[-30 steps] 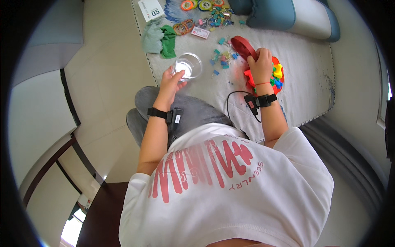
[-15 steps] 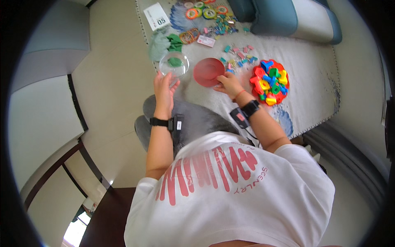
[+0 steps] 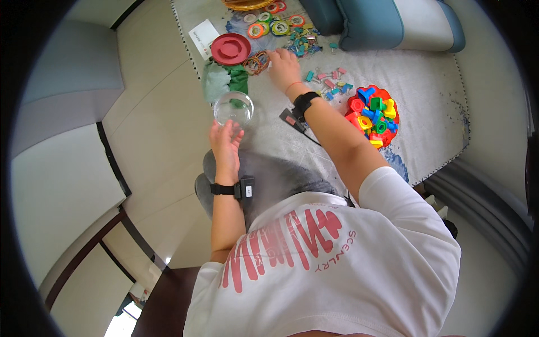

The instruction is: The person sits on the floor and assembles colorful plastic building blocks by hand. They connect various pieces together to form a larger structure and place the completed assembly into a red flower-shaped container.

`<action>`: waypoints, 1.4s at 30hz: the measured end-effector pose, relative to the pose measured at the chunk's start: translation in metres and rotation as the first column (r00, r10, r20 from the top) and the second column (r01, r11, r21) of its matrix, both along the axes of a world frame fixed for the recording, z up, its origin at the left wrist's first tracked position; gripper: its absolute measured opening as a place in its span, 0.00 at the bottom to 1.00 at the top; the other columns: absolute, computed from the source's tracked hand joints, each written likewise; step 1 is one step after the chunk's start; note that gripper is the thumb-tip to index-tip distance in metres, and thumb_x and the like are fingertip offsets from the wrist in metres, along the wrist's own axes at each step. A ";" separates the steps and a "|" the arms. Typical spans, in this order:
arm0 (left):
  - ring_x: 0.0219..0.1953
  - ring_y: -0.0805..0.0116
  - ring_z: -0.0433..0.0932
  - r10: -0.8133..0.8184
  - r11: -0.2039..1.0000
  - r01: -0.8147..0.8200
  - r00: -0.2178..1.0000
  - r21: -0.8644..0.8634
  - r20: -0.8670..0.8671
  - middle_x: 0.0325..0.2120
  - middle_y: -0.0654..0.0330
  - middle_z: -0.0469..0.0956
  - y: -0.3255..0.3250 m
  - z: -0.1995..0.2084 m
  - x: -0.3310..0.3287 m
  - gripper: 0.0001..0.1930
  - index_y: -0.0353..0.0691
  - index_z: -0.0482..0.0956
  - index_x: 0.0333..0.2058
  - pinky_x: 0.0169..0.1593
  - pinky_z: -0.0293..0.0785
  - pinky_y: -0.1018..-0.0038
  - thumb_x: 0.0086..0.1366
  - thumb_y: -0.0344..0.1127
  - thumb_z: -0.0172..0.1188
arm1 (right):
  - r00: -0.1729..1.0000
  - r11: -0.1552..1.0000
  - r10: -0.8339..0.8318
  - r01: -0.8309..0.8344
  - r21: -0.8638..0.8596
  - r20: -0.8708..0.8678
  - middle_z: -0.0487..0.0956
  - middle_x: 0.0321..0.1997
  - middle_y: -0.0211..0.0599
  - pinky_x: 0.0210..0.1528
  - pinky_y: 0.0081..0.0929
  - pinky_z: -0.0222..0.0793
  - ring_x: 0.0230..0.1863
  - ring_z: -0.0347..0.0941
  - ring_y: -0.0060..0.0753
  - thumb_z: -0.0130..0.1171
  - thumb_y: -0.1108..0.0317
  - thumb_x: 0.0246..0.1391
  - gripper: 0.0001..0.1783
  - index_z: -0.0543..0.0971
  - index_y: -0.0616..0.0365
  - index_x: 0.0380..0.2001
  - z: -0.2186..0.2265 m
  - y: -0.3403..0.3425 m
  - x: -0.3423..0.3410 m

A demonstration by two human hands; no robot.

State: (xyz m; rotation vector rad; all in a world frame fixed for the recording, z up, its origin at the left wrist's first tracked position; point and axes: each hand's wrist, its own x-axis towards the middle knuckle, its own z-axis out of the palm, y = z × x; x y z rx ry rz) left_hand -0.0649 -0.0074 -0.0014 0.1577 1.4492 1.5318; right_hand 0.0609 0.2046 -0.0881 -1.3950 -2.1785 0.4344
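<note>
My left hand (image 3: 227, 145) holds a clear round container (image 3: 243, 110) by its near side, fingers around the lower wall. Farther away, my right hand (image 3: 285, 68) reaches over the cloth beside a heap of rubber bands (image 3: 256, 63). Its fingers are curled, and a small white edge shows at their left. What they grip is hidden. A round red lid (image 3: 231, 49) rests beyond the container, over the corner of a white box (image 3: 202, 37) and next to green leafy cloth (image 3: 239, 80).
Colourful tape rolls (image 3: 279, 27) and binder clips (image 3: 331, 78) lie on the pale tablecloth (image 3: 415, 90). A red scalloped tray (image 3: 395, 105) at the right holds plastic nuts and bolts. Behind stand a wicker basket (image 3: 247, 5) and a blue-and-white cushion (image 3: 387, 25).
My right hand has put the red lid down at the far left and moved over where a small white-and-pink box lay. The left hand still holds the clear container.
</note>
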 end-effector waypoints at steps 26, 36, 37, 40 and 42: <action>0.44 0.72 0.71 -0.135 0.982 0.135 0.991 -0.133 0.012 0.43 0.62 0.71 0.016 -0.011 0.005 0.32 0.37 0.54 0.61 0.43 0.71 0.72 0.62 0.38 0.57 | 0.883 0.976 0.126 -0.029 -0.214 0.453 0.67 0.54 0.32 0.52 0.48 0.64 0.58 0.57 0.43 0.59 0.47 0.48 0.25 0.73 0.39 0.49 0.018 0.130 0.038; 0.45 0.73 0.71 -0.186 0.974 0.206 0.965 -0.097 0.186 0.45 0.62 0.71 0.044 -0.034 0.018 0.27 0.40 0.58 0.58 0.42 0.72 0.75 0.62 0.37 0.56 | 0.910 0.993 0.095 -0.058 -0.104 0.403 0.74 0.41 0.46 0.53 0.42 0.61 0.48 0.67 0.50 0.62 0.54 0.42 0.17 0.79 0.50 0.36 -0.008 0.043 0.090; 0.44 0.73 0.71 -0.207 0.971 0.229 0.948 -0.069 0.242 0.43 0.62 0.71 0.048 -0.043 0.020 0.25 0.41 0.60 0.56 0.43 0.71 0.74 0.62 0.38 0.55 | 0.894 0.989 0.124 -0.077 -0.126 0.431 0.74 0.41 0.46 0.52 0.42 0.62 0.47 0.68 0.50 0.61 0.53 0.42 0.18 0.79 0.50 0.36 -0.004 0.030 0.094; 0.44 0.73 0.71 -0.232 0.964 0.262 0.913 -0.045 0.337 0.41 0.64 0.72 0.055 -0.067 0.022 0.21 0.43 0.63 0.52 0.45 0.68 0.73 0.62 0.41 0.53 | 0.890 0.964 0.204 -0.112 -0.240 0.407 0.74 0.42 0.46 0.49 0.40 0.64 0.44 0.69 0.49 0.60 0.51 0.44 0.18 0.78 0.50 0.35 0.005 0.007 0.096; 0.43 0.72 0.71 -0.207 0.961 0.254 0.923 -0.107 0.326 0.41 0.64 0.73 0.056 -0.080 0.021 0.21 0.45 0.64 0.51 0.46 0.64 0.72 0.61 0.45 0.51 | 0.939 0.923 0.219 -0.111 -0.367 0.267 0.74 0.41 0.46 0.47 0.39 0.66 0.42 0.71 0.48 0.59 0.51 0.45 0.18 0.78 0.51 0.34 0.017 0.007 0.088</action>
